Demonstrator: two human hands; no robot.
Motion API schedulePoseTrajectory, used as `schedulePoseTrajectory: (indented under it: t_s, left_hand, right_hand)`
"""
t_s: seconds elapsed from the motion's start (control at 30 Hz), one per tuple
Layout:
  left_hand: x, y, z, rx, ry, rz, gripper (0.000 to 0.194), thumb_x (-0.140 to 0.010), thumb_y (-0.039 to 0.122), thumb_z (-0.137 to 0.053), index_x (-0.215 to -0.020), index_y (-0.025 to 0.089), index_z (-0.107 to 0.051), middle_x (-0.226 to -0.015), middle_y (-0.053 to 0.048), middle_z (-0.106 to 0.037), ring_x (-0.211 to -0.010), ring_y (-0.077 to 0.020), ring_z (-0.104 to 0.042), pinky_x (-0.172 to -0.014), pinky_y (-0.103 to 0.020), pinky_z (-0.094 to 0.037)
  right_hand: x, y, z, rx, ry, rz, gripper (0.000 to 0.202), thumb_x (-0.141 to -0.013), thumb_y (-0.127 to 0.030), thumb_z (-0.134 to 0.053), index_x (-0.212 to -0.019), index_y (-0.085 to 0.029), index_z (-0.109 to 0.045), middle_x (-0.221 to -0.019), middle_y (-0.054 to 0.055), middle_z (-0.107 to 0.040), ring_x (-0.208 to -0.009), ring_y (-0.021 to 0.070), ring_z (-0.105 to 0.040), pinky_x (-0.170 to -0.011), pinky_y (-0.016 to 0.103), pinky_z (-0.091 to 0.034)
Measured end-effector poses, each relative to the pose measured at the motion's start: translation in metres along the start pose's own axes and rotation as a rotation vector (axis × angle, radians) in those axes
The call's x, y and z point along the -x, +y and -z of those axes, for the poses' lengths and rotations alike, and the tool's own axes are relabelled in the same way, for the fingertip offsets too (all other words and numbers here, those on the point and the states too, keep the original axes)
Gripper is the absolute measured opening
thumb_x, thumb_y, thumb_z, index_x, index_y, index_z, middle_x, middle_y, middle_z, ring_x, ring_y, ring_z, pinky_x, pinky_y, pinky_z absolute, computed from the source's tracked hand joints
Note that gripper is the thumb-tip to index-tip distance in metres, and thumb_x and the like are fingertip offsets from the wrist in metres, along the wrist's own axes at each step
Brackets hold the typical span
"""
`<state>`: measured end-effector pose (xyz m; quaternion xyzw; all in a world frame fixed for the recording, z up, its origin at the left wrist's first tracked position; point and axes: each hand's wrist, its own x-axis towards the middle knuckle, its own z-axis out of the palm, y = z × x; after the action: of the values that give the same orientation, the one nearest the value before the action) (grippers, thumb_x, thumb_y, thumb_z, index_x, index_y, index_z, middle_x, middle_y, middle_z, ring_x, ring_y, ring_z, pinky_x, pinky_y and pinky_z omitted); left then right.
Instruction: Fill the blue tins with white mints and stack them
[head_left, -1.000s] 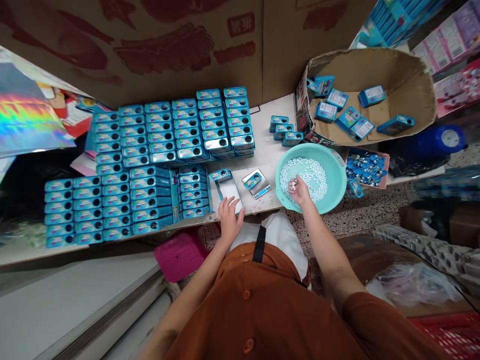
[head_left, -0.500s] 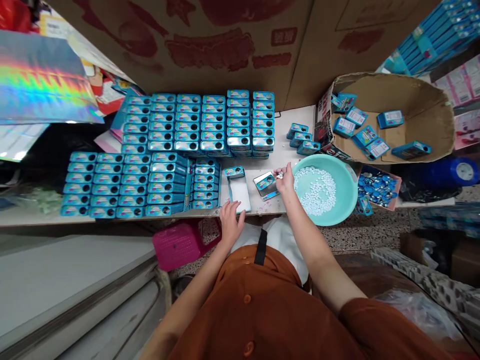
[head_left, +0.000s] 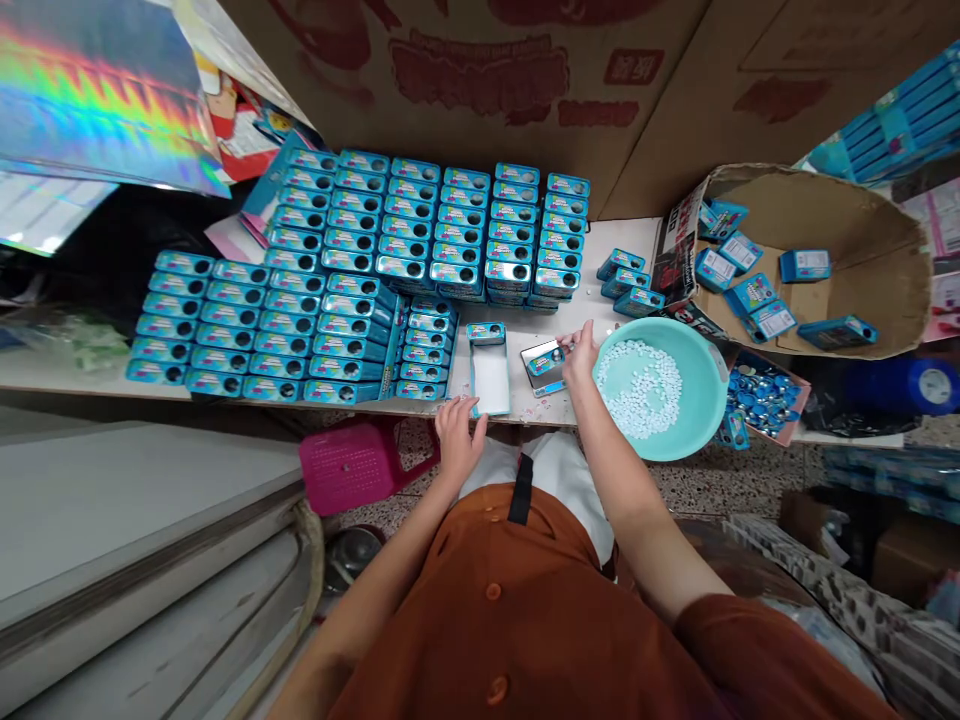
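Observation:
My right hand [head_left: 580, 356] has its fingers curled at the right edge of a small silver tin [head_left: 537, 357] with a blue label. White pellets seen in this palm a moment earlier are now mostly hidden by the fingers. Just right of it stands a turquoise basin [head_left: 701, 400] with many more white pellets [head_left: 645, 400]. My left hand [head_left: 457, 432] rests open at the table's front edge, fingers apart, beside the lower left corner of an open blue box with a white inside [head_left: 491, 380]. One blue tin [head_left: 486, 333] lies at that box's far end.
Stacked blue tins [head_left: 300, 310] fill the table's left and middle. A cut-down carton [head_left: 862, 230] with several blue tins stands at the right, beside a pink box of blue-and-silver pieces [head_left: 765, 395]. A pink stool [head_left: 345, 465] is below the table, left.
My right hand has turned from palm-up, showing white pellets, to fingers curled at the tin. My left hand stays by the open box. The whole view has shifted and tilted slightly.

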<state>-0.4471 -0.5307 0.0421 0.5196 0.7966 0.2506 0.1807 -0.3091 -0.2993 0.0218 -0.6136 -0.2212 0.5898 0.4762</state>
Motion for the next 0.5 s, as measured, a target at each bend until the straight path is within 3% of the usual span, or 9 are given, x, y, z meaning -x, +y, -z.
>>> schedulePoseTrajectory:
  t_s: [0.1,0.3,0.5]
  left_hand:
    - [-0.001,0.000,0.000,0.000,-0.003,0.008,0.033,-0.092,0.035,-0.044,-0.119,0.020,-0.053,-0.119,-0.012,-0.060,-0.124,-0.0282,-0.045,-0.108,-0.049,-0.026]
    - [-0.003,0.001,-0.001,0.004,-0.004,0.013,0.034,-0.092,0.036,-0.043,-0.120,0.021,-0.053,-0.118,-0.012,-0.061,-0.124,-0.0283,-0.045,-0.107,-0.049,-0.028]
    - [-0.008,0.002,-0.006,0.011,-0.012,0.004,0.033,-0.092,0.036,-0.044,-0.119,0.020,-0.053,-0.116,-0.011,-0.062,-0.122,-0.0279,-0.046,-0.107,-0.047,-0.028]
  right_hand:
    - [0.000,-0.001,-0.001,0.007,-0.001,0.018,0.057,-0.082,-0.072,-0.039,-0.054,-0.024,-0.026,-0.045,-0.006,-0.037,-0.053,0.0113,-0.056,-0.054,0.024,-0.049]
    - [-0.009,-0.007,0.005,-0.092,0.020,0.022,0.060,-0.082,-0.073,-0.037,-0.055,-0.024,-0.017,-0.045,-0.008,-0.022,-0.039,0.0085,-0.036,-0.042,0.024,-0.039]
    - [-0.014,-0.024,0.041,-0.192,0.087,-0.027,0.060,-0.084,-0.071,-0.039,-0.056,-0.023,-0.017,-0.044,-0.008,-0.021,-0.038,0.0075,-0.035,-0.038,0.022,-0.036]
